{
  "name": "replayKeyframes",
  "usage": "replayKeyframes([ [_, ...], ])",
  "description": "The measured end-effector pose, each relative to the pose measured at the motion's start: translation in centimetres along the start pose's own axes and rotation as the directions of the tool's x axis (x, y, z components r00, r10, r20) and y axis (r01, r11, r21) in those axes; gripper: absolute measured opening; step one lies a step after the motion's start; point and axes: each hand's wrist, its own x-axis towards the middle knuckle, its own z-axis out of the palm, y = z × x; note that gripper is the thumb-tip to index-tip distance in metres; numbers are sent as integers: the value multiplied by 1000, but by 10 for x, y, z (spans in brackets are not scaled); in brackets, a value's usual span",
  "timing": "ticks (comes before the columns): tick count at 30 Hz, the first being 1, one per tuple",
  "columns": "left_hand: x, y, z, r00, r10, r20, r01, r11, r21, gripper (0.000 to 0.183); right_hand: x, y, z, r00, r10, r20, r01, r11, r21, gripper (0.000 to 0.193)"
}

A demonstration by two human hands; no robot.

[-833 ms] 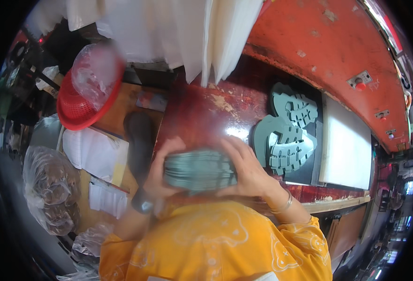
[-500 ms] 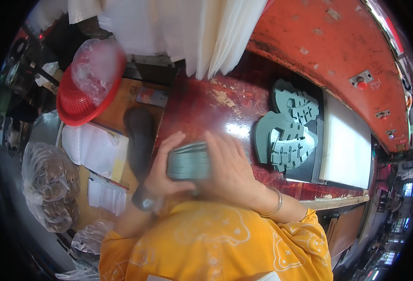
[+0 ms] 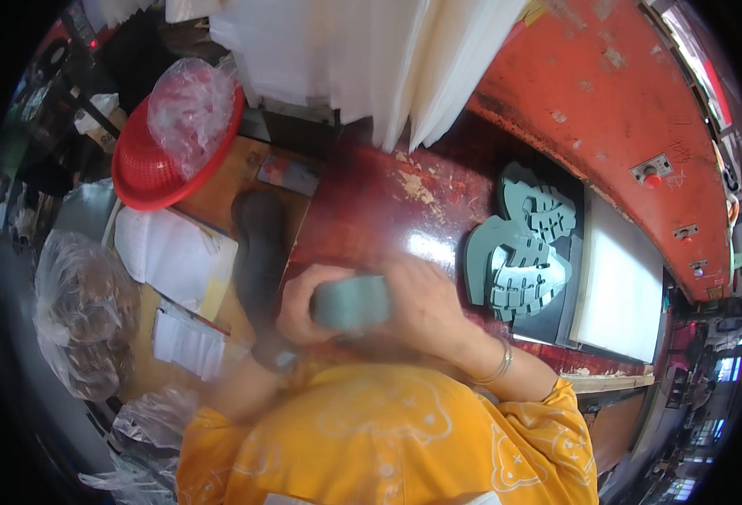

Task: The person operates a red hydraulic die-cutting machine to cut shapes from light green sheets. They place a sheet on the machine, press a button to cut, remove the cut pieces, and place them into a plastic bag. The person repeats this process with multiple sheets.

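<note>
A thick stack of grey-green cut pieces point(image 3: 351, 302) is held between my two hands, over the near edge of the dark red table. My left hand point(image 3: 305, 305) curls around its left side, thumb toward me. On the other side my right hand point(image 3: 425, 305) presses against the stack, its palm side and fingertips partly hidden. Motion blurs the stack, so single layers do not show. To the right lie two piles of grey-green shoe-upper pieces with slots, a nearer pile point(image 3: 529, 282) and a farther pile point(image 3: 547, 215), on a black sheet.
A white board point(image 3: 619, 282) lies right of the piles, below an orange-red machine panel point(image 3: 590, 109) with knobs. White sheets point(image 3: 362, 67) hang at the back. Left are a red basket point(image 3: 139, 172) holding a plastic bag, papers point(image 3: 164, 261), a dark long object point(image 3: 259, 236) and bagged items point(image 3: 85, 316).
The stack has turned between my hands; its layered edge showed before and now looks smooth. My left fingers, stretched upward earlier, have curled around it. The whole view has shifted slightly.
</note>
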Motion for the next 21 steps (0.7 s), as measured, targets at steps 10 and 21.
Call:
replayKeyframes([
  [10, 9, 28, -8, 969, -238, -72, 234, 970, -61, 62, 5, 7, -31, 888, 155, 432, -246, 956, 162, 78],
  [21, -137, 93, -101, 794, -606, -45, 159, 278, -947, 78, 78, -80, 45, 607, -278, 744, -535, 549, 642, 71],
])
